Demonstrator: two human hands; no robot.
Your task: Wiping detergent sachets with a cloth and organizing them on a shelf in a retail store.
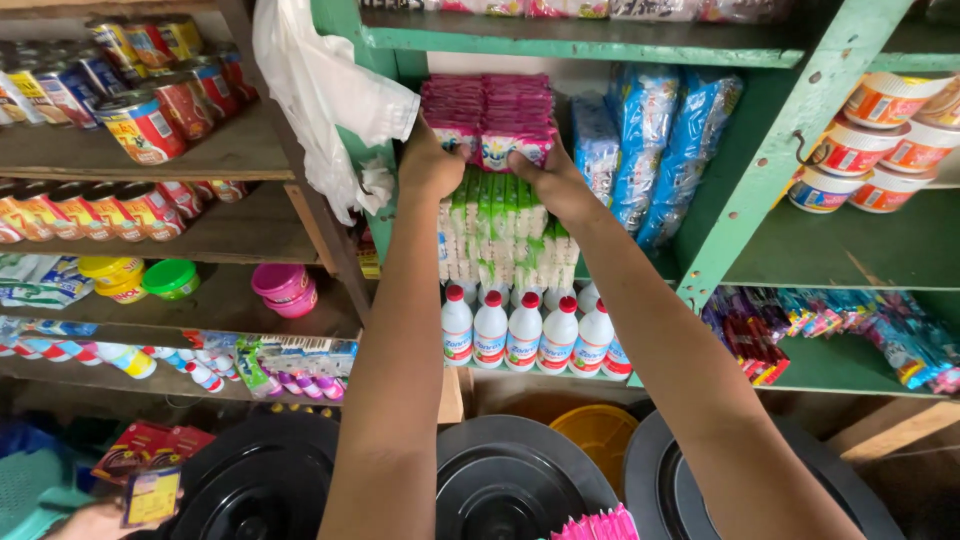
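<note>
Both our hands, left hand (430, 165) and right hand (548, 180), seemingly clasp the pink packet stack (488, 118); we'd keep it level, squarely above the green packets (497, 235) beneath our grip.

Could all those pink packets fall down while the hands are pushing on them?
Maybe. The pink packets sit in a tall stack on top of the green and white packets, and only the left hand and right hand steady the front, so some could slide off. Anything that slips might knock over the white bottles with red caps standing just below. The white plastic bag hangs close to the left hand and could snag.
</note>
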